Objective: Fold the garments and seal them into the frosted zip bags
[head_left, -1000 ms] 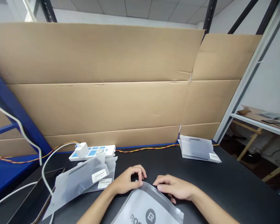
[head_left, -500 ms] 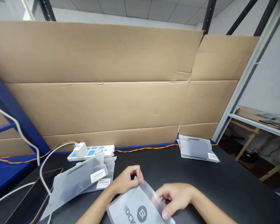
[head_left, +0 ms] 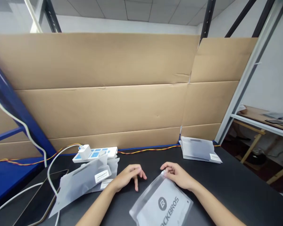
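Note:
A frosted zip bag printed ROCKBROS (head_left: pixel 163 202) lies on the black table (head_left: pixel 231 191) in front of me, turned at a slant. My right hand (head_left: pixel 178 175) pinches the bag's far corner with curled fingers. My left hand (head_left: pixel 128 177) rests just left of the bag, fingers loosely spread and pointing down at the table, holding nothing.
A pile of frosted bags with white labels (head_left: pixel 85 179) lies to the left, over a white cable (head_left: pixel 49 169) and a dark phone (head_left: pixel 42 196). A white power strip (head_left: pixel 96 153) sits behind. Another bag stack (head_left: pixel 198 150) lies far right. A cardboard wall (head_left: pixel 108 94) backs the table.
The ROCKBROS bag has been turned and slid to the right, its print now facing up at a slant. My left hand let go of it; my right hand moved up to its far corner.

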A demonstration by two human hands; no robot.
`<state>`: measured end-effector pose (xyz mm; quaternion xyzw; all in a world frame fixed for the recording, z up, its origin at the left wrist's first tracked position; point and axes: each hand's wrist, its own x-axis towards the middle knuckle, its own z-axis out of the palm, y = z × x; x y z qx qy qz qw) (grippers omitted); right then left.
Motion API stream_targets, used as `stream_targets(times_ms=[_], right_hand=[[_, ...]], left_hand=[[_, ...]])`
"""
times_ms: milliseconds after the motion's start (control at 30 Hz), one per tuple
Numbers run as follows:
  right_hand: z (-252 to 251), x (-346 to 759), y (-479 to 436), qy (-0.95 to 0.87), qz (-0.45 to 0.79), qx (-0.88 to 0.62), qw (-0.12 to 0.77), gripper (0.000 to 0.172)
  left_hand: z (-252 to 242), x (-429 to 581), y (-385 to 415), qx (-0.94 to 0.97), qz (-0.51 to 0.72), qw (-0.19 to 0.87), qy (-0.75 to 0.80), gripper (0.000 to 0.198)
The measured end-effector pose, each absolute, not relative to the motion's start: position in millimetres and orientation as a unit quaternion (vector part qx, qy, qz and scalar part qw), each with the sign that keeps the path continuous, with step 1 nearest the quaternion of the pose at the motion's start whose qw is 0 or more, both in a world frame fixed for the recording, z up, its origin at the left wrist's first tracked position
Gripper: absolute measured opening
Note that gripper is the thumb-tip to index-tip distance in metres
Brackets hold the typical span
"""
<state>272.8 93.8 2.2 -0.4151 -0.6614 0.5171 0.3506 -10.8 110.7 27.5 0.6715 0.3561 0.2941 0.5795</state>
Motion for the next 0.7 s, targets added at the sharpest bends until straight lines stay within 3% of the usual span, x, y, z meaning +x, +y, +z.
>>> stream_targets(times_ms=[233, 700], right_hand=[[-2, 224, 74, -0.623, 0.551, -0.36, 0.422, 0.025], [5, 302, 117, -0.599, 0.402, -0.44, 0.535, 0.032]], left_hand=[[23, 23, 91, 0.745, 0.254, 0.482, 0.385, 0.029], [35, -8, 103, 0.739, 0.186, 0.545, 0.35, 0.033]])
